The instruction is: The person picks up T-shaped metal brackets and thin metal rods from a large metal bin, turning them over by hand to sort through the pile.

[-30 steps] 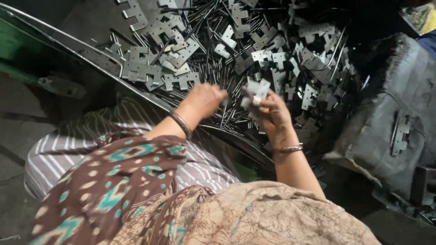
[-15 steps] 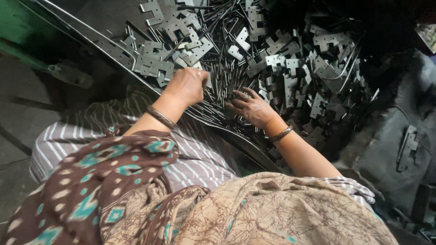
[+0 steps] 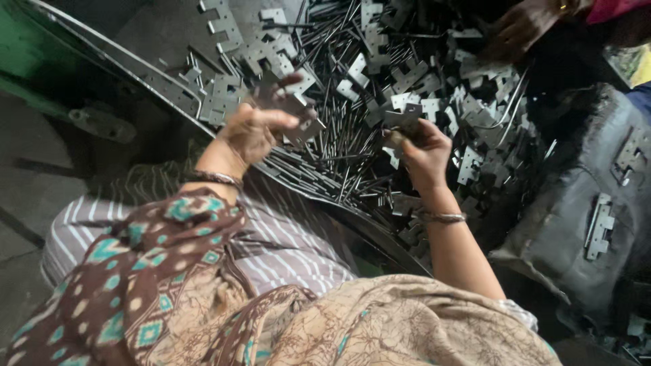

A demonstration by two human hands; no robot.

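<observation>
Above the curved rim of the large metal tray (image 3: 135, 68), we find both hands raised over a dense heap of stamped hinge plates (image 3: 407, 88) mixed with thin steel pins (image 3: 332, 149). Our left hand (image 3: 254, 132) has its fingers curled closed, thumb extended, pinching one grey hinge plate (image 3: 298, 115) at the fingertips; the plate sits clear of the heap, just above the pins. Our right hand (image 3: 424, 152) is likewise closed around a small metal part (image 3: 401, 125) near its fingertips; we cannot tell whether that part is a plate alone or a plate with a pin. Each wrist carries a metal bangle (image 3: 441, 217). At the top right, another person's hand (image 3: 519, 27) rests over the far side of the heap, well apart from ours. To the right of the tray lies a grey sack (image 3: 569, 230) with a few loose hinge plates on it.
</observation>
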